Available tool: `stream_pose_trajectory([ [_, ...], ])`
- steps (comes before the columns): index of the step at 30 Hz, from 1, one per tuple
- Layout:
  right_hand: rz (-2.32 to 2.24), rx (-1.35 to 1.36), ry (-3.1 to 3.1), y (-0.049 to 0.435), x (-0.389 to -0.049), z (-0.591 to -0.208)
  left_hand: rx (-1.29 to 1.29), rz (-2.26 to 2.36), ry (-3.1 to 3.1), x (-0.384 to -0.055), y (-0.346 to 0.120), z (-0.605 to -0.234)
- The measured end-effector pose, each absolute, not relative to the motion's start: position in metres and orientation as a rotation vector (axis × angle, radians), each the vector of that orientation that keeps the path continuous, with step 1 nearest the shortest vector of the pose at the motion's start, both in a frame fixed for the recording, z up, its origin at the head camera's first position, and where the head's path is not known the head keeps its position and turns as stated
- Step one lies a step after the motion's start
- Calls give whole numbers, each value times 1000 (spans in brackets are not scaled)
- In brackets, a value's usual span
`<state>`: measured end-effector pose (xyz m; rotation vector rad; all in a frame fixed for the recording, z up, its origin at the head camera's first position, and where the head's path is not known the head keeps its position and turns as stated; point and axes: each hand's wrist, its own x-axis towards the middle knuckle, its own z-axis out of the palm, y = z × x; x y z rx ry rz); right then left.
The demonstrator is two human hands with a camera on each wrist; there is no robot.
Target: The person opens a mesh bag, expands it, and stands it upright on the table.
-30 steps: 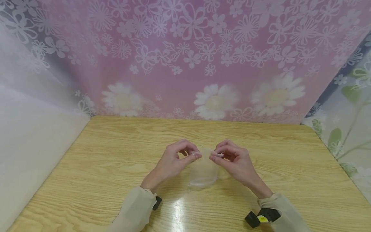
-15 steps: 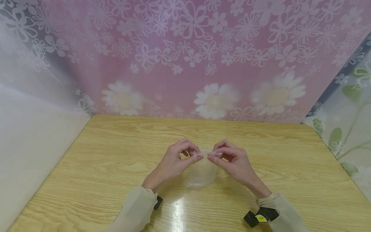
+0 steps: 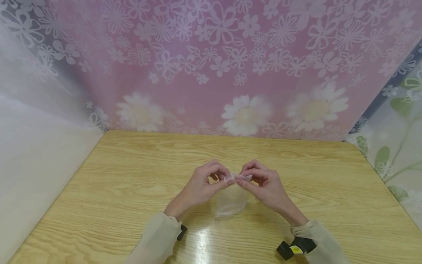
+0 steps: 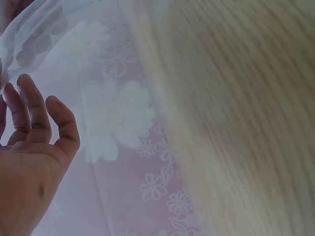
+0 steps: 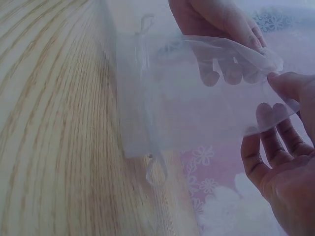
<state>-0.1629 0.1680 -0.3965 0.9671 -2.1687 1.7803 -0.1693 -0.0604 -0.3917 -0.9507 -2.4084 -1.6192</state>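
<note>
A sheer white drawstring pouch [image 3: 232, 203] hangs from both hands over the middle of the table. My left hand [image 3: 206, 181] pinches one part of its gathered upper edge between thumb and forefinger. Close beside it, my right hand [image 3: 263, 182] pinches the other part, the fingertips of both hands nearly together. In the right wrist view, the pouch [image 5: 197, 113] is see-through, with the left fingers showing behind it. A ribbon loop [image 5: 156, 173] sticks out at one side of its drawstring channel, at the end away from the hands. The left wrist view catches only a corner of the mesh.
The wood-grain table [image 3: 132, 183] lies under both arms. A pink flowered curtain [image 3: 184, 91] hangs along its far edge, with pale sheeting [image 3: 39, 154] at the left and a leafy panel [image 3: 395, 146] at the right. Black wrist cameras [image 3: 293, 247] sit at the cuffs.
The hands have come closer together, the left one shifting right and the right one slightly left. The pouch's upper edge is bunched between them. Both keep their pinch.
</note>
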Motion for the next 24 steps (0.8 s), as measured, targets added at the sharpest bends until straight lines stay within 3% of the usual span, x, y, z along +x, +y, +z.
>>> stream_pose_trajectory([
  [24, 1726, 879, -2160, 167, -165, -395, -854, -1627, -2392, -171, -59, -395],
])
